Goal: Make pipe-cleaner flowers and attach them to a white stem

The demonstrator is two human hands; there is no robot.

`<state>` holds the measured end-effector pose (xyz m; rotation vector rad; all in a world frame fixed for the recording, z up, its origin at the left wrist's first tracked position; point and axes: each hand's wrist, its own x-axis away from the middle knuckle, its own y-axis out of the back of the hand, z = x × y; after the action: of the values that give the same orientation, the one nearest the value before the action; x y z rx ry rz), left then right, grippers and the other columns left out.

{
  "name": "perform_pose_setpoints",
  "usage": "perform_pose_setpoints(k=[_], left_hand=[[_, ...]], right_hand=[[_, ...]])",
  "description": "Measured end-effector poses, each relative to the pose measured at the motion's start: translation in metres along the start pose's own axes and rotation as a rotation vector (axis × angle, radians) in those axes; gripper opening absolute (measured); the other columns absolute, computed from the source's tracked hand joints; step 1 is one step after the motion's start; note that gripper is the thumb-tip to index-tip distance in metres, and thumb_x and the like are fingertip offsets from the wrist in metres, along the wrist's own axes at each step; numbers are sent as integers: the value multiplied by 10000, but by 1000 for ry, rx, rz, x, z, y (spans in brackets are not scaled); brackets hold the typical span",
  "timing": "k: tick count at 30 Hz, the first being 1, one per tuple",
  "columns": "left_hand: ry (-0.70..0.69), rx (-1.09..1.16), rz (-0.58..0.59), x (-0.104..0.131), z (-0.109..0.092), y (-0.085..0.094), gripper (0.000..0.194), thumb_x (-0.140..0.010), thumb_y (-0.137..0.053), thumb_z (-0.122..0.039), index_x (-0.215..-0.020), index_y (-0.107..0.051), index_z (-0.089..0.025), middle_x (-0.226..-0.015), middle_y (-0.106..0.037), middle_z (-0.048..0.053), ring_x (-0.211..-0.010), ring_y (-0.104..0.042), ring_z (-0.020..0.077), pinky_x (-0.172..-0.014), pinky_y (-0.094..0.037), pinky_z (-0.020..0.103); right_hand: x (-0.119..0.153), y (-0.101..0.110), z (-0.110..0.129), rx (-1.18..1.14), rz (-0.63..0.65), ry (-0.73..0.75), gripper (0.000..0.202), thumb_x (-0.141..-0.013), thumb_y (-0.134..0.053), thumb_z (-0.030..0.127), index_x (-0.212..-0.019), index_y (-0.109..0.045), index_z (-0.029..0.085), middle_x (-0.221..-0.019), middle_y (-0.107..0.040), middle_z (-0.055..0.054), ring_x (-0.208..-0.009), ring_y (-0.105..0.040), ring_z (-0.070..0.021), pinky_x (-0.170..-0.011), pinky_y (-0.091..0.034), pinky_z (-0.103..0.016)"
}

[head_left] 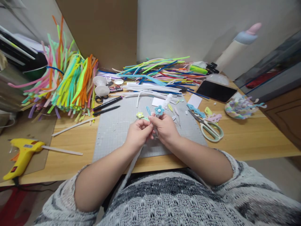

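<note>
The blue flower (159, 110), clasped by the right hand (166, 127), could be bent if tugged by the pinched-together left hand (139, 132).

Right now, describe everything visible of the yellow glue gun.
The glue gun looks plastic: yellow body, greyish label, orange trigger, dark red switch low on the handle. It lies on its side at far left on a brown board, nozzle pointing left, pale stick jutting from its rear, dark cord leaving the handle's base.

Glue gun (26, 153) L, flowers (159, 110) ctr — phone (216, 90) R
</note>
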<state>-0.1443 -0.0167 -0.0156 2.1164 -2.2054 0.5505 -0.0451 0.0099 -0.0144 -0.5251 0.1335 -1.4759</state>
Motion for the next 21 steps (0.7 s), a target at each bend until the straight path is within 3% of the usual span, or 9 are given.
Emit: perform_pose_setpoints(k=[7, 10, 15, 21], left_hand=[[16, 41, -39, 1, -7, 2, 250, -636, -706, -328, -679, -533, -152, -541, -613, -19, -387, -511, 69, -352, -327, 170], [15, 45, -52, 1, -9, 3, 242, -629, -705, -321, -685, -544, -150, -538, -612, -21, -384, -509, 69, -351, -327, 170], [13, 47, -46, 2, -10, 2, 237, -635, -703, -309, -663, -533, -147, -542, -612, -19, -387, -510, 65, -355, -336, 167], [20, 156, 35, -1, -7, 4, 207, -655, -675, -299, -666, -542, -141, -569, -629, -4, -406, -520, 70, -348, -346, 163]], right_hand=[[-3, 4, 9, -49, 223, -105, 230, -651, -701, 326, -726, -539, 182, -546, -569, 54, -402, -505, -82, -350, -457, -213], [-5, 6, 12, -62, 260, -116, 230, -664, -692, 336, -756, -570, 165, -596, -608, 34, -448, -542, -83, -392, -483, -204], [-7, 7, 9, -46, 325, -107, 237, -669, -707, 312, -736, -522, 179, -507, -553, 66, -340, -494, -103, -312, -471, -256], [-9, 9, 8, -38, 366, -74, 226, -706, -689, 314, -761, -517, 177, -503, -559, 62, -351, -517, -117, -326, -486, -273]])
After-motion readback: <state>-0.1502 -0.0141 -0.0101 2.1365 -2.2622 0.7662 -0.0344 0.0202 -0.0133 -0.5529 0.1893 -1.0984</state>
